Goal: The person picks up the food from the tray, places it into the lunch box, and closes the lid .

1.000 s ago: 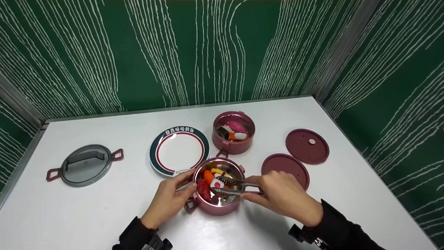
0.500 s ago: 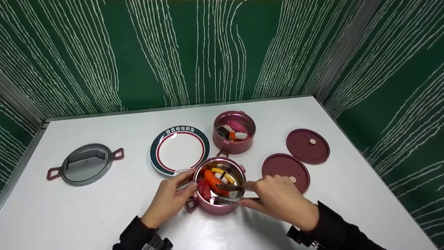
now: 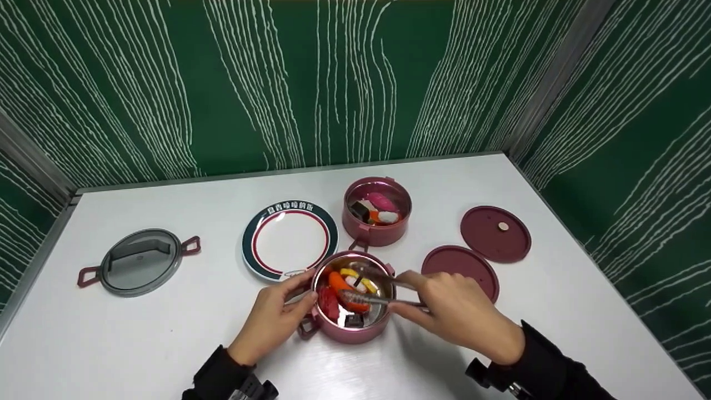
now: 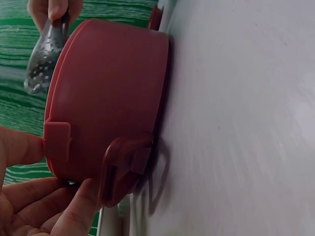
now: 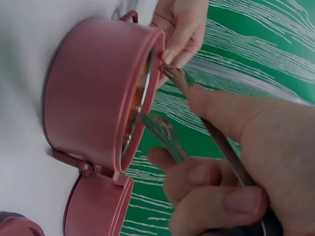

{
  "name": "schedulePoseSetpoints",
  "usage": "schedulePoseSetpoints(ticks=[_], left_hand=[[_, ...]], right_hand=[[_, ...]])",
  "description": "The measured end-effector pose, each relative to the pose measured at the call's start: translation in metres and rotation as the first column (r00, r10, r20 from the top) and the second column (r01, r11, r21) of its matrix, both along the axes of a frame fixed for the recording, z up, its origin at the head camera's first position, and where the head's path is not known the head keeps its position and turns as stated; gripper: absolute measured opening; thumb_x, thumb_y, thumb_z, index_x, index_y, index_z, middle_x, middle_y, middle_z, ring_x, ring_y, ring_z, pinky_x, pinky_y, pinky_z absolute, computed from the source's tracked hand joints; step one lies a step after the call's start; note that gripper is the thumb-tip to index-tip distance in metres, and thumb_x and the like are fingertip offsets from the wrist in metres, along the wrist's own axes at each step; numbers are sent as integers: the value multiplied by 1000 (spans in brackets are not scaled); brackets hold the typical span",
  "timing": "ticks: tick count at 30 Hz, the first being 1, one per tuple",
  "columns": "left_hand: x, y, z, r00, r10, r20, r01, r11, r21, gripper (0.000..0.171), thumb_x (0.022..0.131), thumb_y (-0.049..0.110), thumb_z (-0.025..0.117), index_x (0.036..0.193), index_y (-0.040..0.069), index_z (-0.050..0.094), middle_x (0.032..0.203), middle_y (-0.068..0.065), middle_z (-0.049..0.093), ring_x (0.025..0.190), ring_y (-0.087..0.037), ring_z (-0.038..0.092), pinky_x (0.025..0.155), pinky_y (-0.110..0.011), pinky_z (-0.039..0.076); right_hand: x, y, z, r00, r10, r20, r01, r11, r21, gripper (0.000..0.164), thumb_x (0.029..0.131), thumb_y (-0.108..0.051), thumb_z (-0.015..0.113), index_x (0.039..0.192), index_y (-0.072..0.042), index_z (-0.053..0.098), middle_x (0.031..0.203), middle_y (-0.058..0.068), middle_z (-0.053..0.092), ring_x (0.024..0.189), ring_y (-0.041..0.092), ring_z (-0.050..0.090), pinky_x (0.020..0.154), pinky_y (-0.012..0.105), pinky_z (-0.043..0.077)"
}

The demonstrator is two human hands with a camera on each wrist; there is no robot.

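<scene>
A round pink lunch container [image 3: 351,335] with a shiny metal inside stands on the table. My left hand [image 3: 276,314] grips its left side, fingertips and thumb at the rim. My right hand [image 3: 458,312] holds metal tongs [image 3: 369,298] by their arms. In the right wrist view the tong tips are spread, with nothing between them, right at the container's mouth. Inside lie toy sushi pieces: an orange one [image 3: 335,282], a red one [image 3: 329,304], a yellow-and-white one [image 3: 351,273] and a dark-topped one [image 3: 354,320] near the front wall.
Behind stands a second pink container [image 3: 377,235] with several toy sushi pieces. A dark-rimmed white plate [image 3: 290,241] lies at the left, and a grey lid with two handles [image 3: 139,262] farther left. Two maroon lids [image 3: 489,239] lie at the right.
The tongs have let go of a white roll with a red centre; a dark-topped piece now lies near the front wall. The tongs have risen and spread. My left hand keeps its place.
</scene>
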State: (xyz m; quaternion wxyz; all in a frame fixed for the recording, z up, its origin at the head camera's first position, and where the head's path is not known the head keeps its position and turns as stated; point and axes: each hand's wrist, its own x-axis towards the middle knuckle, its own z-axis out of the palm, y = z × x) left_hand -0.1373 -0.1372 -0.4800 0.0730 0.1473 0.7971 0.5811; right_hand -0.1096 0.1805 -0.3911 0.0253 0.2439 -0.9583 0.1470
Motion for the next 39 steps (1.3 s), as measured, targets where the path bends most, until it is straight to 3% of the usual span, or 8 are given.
schedulePoseSetpoints(ticks=[7,13,18,21,25,28,32,39], left_hand=[[0,0,1,1000,2,2,-2,1000,1,48,105,13,69,150,0,60,151,-25,62,137,-40,64,100,-31,60],[-1,0,-1,1000,8,-5,-8,1000,-4,47,105,13,69,150,2,61,153,-23,61,137,-40,64,100,-31,60],[-1,0,-3,1000,7,-22,-8,1000,-10,46,106,15,68,150,2,61,151,-23,62,137,-39,65,100,-31,60],[-1,0,-3,1000,6,-28,-6,1000,-14,46,106,15,68,149,1,61,150,-24,63,135,-39,66,100,-31,60],[-1,0,-2,1000,5,-29,-6,1000,-15,46,106,15,68,149,1,61,150,-24,63,135,-38,66,101,-30,60],[-1,0,-2,1000,-2,-24,2,1000,-9,46,106,15,68,149,1,61,151,-25,62,136,-39,65,102,-30,59],[0,0,-2,1000,-14,-16,14,1000,1,47,106,16,67,150,1,60,152,-26,60,137,-40,64,102,-31,59],[0,1,-2,1000,-5,-22,5,1000,-10,45,106,16,68,149,2,62,151,-25,62,137,-40,64,102,-31,59]], right_hand=[[-21,17,2,997,-79,15,81,982,-169,38,106,-42,68,129,-11,69,72,-13,59,62,1,51,57,24,44],[-56,44,0,981,-177,75,191,945,-266,45,111,-30,60,145,0,57,81,1,62,71,15,57,63,33,49],[-90,60,-6,960,-263,96,278,935,-220,48,114,-33,53,141,6,50,83,10,57,76,26,58,68,42,48],[-111,65,-12,942,-312,122,329,929,-171,52,113,-34,53,141,10,47,86,22,63,77,36,63,68,50,51],[-139,67,-19,917,-371,149,389,914,-114,52,112,-33,55,135,12,48,104,37,69,90,44,67,78,61,52],[-156,67,-22,901,-402,163,418,905,-81,48,111,-32,55,125,13,50,107,43,67,93,51,68,81,65,52],[-172,68,-28,890,-431,151,444,893,-68,47,109,-29,57,118,17,51,111,49,65,104,62,67,87,71,51],[-187,67,-39,867,-471,162,479,878,-15,51,108,-28,57,119,21,51,113,50,64,107,65,66,91,72,53]])
